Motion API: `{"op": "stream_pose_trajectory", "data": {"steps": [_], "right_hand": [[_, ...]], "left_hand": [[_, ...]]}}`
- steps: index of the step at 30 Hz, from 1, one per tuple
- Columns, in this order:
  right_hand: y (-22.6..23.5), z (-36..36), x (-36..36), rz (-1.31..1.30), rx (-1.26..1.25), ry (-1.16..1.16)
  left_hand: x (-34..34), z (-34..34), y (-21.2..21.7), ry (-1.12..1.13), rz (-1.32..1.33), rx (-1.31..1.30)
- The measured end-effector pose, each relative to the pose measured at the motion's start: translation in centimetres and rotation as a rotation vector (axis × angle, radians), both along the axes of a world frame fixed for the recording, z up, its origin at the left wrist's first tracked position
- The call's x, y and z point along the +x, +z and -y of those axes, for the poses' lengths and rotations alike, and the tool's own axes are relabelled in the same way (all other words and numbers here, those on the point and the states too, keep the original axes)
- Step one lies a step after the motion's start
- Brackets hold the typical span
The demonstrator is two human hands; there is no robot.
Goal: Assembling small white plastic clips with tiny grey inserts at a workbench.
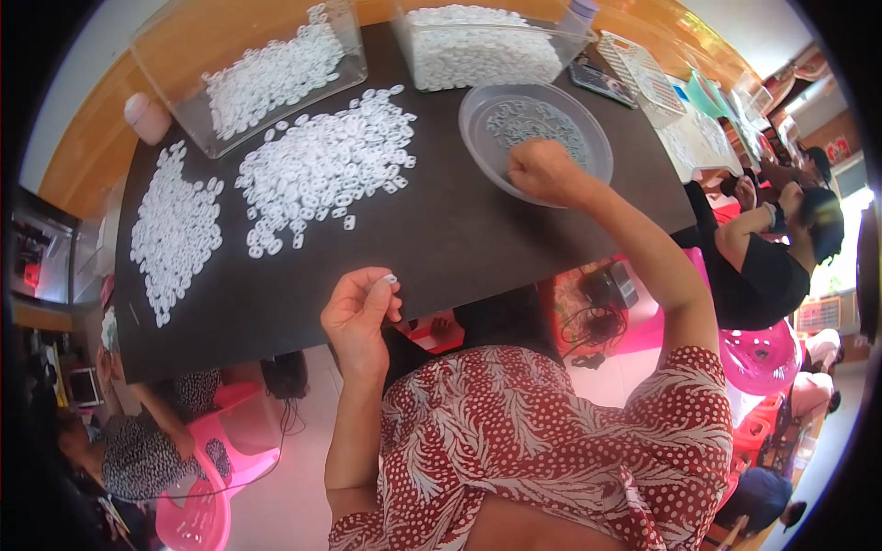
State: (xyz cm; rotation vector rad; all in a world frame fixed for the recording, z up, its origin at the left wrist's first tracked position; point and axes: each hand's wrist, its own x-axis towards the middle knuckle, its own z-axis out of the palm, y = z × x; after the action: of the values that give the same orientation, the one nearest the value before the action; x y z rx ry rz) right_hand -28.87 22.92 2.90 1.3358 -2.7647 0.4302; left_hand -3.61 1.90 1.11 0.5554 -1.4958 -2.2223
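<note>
While left grip [358, 312] pinches a white link [391, 278] at its fingertips [378, 290], right grip [544, 172] curls over the bowl [600, 153], hold unclear; link piles [326, 161] on dark counter [432, 225], pink chair [254, 462] left.

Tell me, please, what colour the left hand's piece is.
The piece is white, best seen in the head view.

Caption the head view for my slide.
Left hand pinches a small white piece; curled right hand at a round bowl, with white heaps on the dark table.

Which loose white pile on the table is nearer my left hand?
The bigger pile, just beyond your left hand; the narrower pile lies farther off, by the left edge of the table.
</note>
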Motion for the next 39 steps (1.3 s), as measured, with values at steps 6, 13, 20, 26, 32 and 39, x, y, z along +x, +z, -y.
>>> {"op": "stream_pose_trajectory", "data": {"steps": [6, 13, 20, 26, 32, 39], "right_hand": [[3.5, 1.3, 2.8, -0.007, -0.203, -0.011], [4.0, 6.7, 10.0, 0.423, -0.510, 0.155], [1.6, 10.7, 12.5, 0.452, -0.566, 0.408], [0.7, 11.6, 13.6, 0.387, -0.593, 0.348], [1.7, 12.1, 14.2, 0.309, -0.654, 0.285], [2.0, 12.5, 14.7, 0.360, -0.614, 0.316]], "left_hand": [[-0.1, 0.4, 0.1, -0.010, -0.046, 0.081], [-0.1, 0.1, 0.5, 0.000, -0.059, 0.101], [0.3, 0.5, 0.9, 0.032, -0.112, 0.160], [0.3, 0.0, 0.9, 0.034, -0.115, 0.028], [0.6, 0.6, -0.5, 0.162, -0.153, -0.075], [0.4, 1.1, 0.7, 0.130, -0.132, 0.166]]}}
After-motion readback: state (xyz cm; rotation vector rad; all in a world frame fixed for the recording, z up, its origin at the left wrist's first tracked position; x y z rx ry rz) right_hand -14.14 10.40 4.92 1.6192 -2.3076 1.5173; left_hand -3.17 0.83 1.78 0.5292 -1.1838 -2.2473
